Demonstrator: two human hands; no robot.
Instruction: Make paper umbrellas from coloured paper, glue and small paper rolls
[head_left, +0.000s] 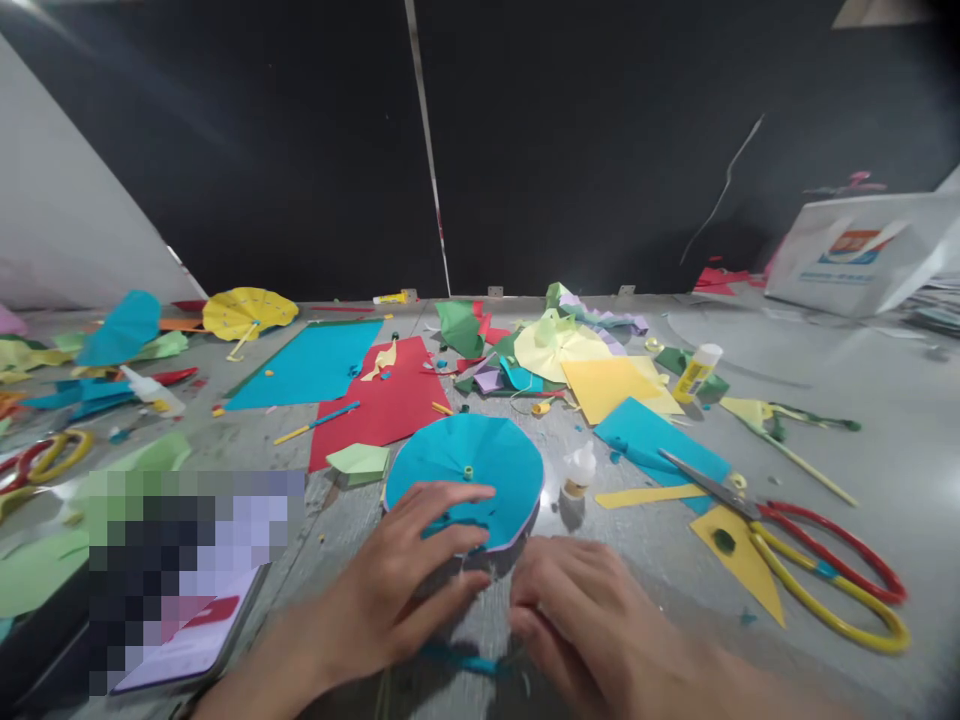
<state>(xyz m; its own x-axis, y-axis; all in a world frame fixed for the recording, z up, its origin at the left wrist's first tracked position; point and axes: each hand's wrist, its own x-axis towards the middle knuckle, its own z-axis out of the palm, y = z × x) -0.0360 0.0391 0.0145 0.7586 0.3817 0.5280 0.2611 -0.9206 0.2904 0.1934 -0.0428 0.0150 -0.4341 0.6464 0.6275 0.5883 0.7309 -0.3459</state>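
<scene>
Blue strip (476, 663): narrow, blurred, on the near tabletop (330, 560) between my wrists.
Left hand (416, 565): open, fingers spread and slightly bent, reaching over the near left part of the disc; contact cannot be told.
Right hand (574, 600): curled closed, just off the disc's near right edge; contents, if any, hidden.
Blue paper disc (480, 445): flat and pleated, ahead of both hands, small green roll (469, 472) at its centre.
Glue bottle (579, 470): upright, white, right of the disc.
Scissors (757, 525): open, right of my right hand.
</scene>
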